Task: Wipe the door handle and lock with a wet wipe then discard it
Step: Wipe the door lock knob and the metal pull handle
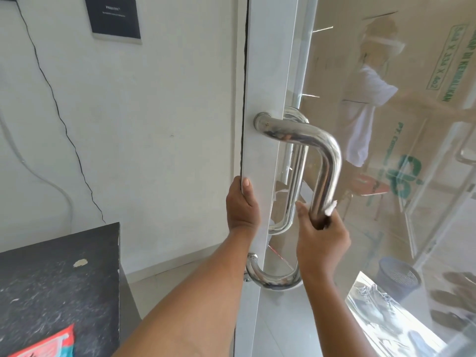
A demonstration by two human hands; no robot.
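1. Two hands are on the door (265, 73), and I see both from above through the head camera.
2. My left hand (242, 207) holds the door's white edge just below the handle's upper mount. The thumb lies flat on the door's face and the fingers go round the edge out of sight, so this grip is clamped on the door.
3. My right hand (322, 238) is wrapped round the lower part of the upright bar of the chrome handle (332, 163). Its grip is closed round the bar with the wipe (331, 207) inside it.
4. Only a white corner of the wipe shows, sticking out at the top of the fist against the bar's right side. The rest is hidden under my fingers.
5. A second handle (293, 176) sits behind the glass, in line with the near one.
6. I cannot make out the lock.
7. A dark table (51, 279) stands at lower left, with a red and blue packet (49, 341) at its near edge.
8. Through the glass at lower right I see a grey ribbed bin (398, 278) on the floor.
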